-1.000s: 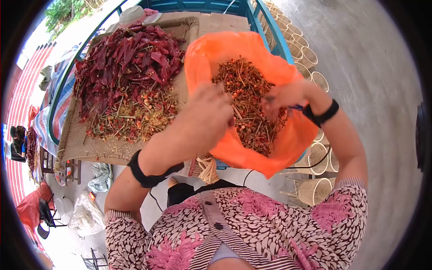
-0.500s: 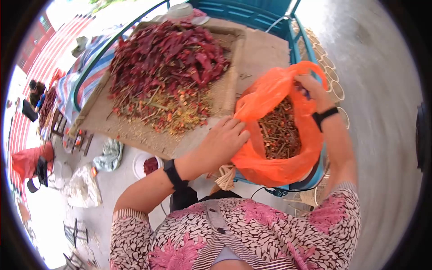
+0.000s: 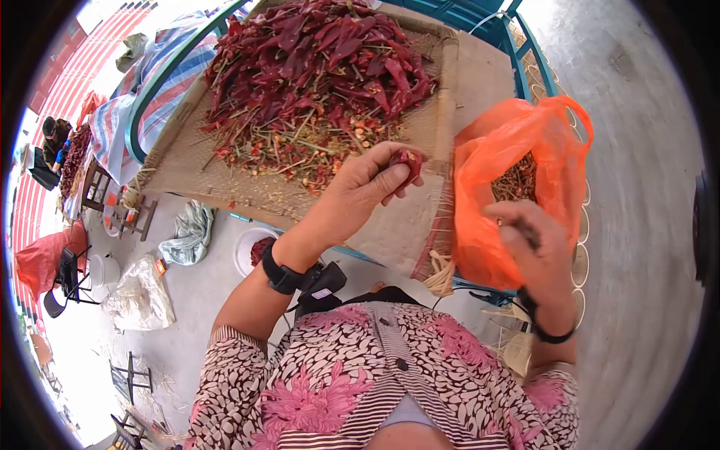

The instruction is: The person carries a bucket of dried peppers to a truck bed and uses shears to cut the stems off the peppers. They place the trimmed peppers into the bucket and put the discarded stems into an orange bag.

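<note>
My left hand is closed around a dried red chili pepper, pinched between thumb and fingers above the near edge of the woven tray. On that tray lies a big heap of dried red chili peppers, with stems and yellowish seeds along its near side. My right hand is in front of the orange plastic bag, its fingers curled in with a tiny bit at the tips that I cannot identify. Inside the bag are brown chili stems and scraps, partly hidden by the hand.
A blue metal cart frame borders the tray. Below left, a white bucket holds some red peppers, near a grey-green plastic bag on the floor. Another person is at the far left. Round woven baskets line the right side.
My left hand has let go of the bag's rim and now holds a chili pepper over the tray. My right hand has come down from the bag's far edge to its near side. The view has shifted.
</note>
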{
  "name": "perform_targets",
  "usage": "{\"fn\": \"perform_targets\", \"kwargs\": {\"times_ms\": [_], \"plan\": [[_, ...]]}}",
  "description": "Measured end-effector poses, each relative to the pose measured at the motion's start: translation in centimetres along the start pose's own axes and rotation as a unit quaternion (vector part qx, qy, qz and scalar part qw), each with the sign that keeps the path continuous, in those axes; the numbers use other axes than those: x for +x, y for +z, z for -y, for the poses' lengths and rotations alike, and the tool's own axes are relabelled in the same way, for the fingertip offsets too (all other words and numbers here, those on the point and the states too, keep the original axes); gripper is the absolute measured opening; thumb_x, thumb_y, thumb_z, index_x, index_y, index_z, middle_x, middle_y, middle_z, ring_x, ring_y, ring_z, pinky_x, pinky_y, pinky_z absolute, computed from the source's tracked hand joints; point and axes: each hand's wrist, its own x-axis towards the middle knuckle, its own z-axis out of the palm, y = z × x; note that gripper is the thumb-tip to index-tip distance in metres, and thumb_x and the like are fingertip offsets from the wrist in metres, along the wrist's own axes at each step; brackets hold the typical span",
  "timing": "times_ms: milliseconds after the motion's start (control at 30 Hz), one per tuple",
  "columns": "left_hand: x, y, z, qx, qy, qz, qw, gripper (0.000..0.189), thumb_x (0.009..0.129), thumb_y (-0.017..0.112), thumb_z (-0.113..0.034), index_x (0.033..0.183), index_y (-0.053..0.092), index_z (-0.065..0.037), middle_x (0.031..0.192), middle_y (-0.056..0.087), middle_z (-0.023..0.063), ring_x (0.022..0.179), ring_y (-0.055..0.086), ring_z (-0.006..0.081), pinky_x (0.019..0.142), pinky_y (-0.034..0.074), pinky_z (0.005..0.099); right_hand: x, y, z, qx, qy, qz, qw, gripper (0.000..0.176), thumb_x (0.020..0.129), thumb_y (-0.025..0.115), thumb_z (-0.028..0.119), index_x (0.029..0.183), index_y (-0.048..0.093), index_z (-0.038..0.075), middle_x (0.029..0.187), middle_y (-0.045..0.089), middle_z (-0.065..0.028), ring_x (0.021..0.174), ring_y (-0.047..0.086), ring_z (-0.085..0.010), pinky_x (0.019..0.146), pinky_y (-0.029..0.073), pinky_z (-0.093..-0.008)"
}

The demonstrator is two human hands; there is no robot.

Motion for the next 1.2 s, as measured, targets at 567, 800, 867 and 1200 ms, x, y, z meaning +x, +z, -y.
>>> {"fn": "perform_targets", "kwargs": {"times_ms": [567,800,867,1200], "plan": [[-8.4,-14.7,-3.5,0.134,0.11,-0.088,0.981,0.013,0.099,0.05,-0.012,0.108,0.054,-0.003,0.086,0.055,0.0,0.076,0.049,0.0071,0.069,0.044,0.0235,12.5,21.7,9.8,0.007,-0.16,-0.052,0.986,0.016,0.081,0.07,0.006,0.095,0.063,0.002,0.083,0.06,-0.0023,0.068,0.056,-0.0064,0.059,0.045,-0.0218],[-11.2,-18.6,-3.9,0.441,0.13,-0.089,0.884,0.015,0.087,0.058,-0.006,0.101,0.059,-0.001,0.086,0.062,0.0145,0.079,0.062,0.029,0.068,0.048,0.0351,14.5,24.2,9.7,0.103,0.009,0.137,0.985,0.014,0.078,0.065,0.007,0.09,0.063,0.001,0.076,0.061,-0.0019,0.063,0.053,-0.0067,0.059,0.044,-0.0226],[-12.9,-19.4,-3.6,0.393,0.103,-0.083,0.91,0.013,0.087,0.059,-0.008,0.099,0.06,-0.002,0.085,0.062,0.0131,0.079,0.061,0.0286,0.069,0.048,0.0353,14.9,24.6,8.4,0.079,0.016,0.153,0.985,0.015,0.079,0.064,0.008,0.091,0.064,0.001,0.077,0.063,-0.0034,0.064,0.054,-0.0078,0.061,0.045,-0.0238],[-25.9,-29.1,5.4,0.522,-0.066,-0.222,0.821,0.01,0.082,0.066,-0.016,0.086,0.067,-0.007,0.085,0.065,0.0089,0.083,0.056,0.0234,0.08,0.038,0.0371,29.5,16.8,-3.4,-0.151,-0.07,-0.157,0.973,0.031,0.087,0.061,0.03,0.098,0.064,0.001,0.092,0.067,-0.0129,0.089,0.064,-0.027,0.081,0.047,-0.0364]]}}
